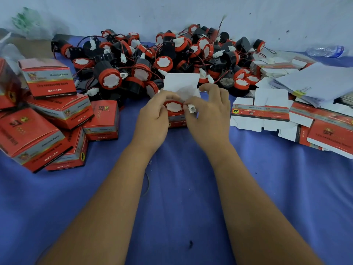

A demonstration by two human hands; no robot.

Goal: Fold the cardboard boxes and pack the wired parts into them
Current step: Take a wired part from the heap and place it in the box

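Many wired parts (152, 60) heaped behind box (176, 120); packed boxes (47, 119) left.

A small red box (176, 119) stands open in the middle, its white lid flap (181, 84) sticking up. A red and white round part (174, 106) sits in its top, with a white plug (191, 108) beside it. Behind lies a big heap of parts (162, 60). Closed boxes (51, 119) pile on the left, flat ones (271, 113) on the right.

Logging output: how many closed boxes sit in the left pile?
6 closed boxes: one cut off at the left edge, one on top, one mid-pile, one upright at the right, a large front one, one beneath it. More may be hidden.
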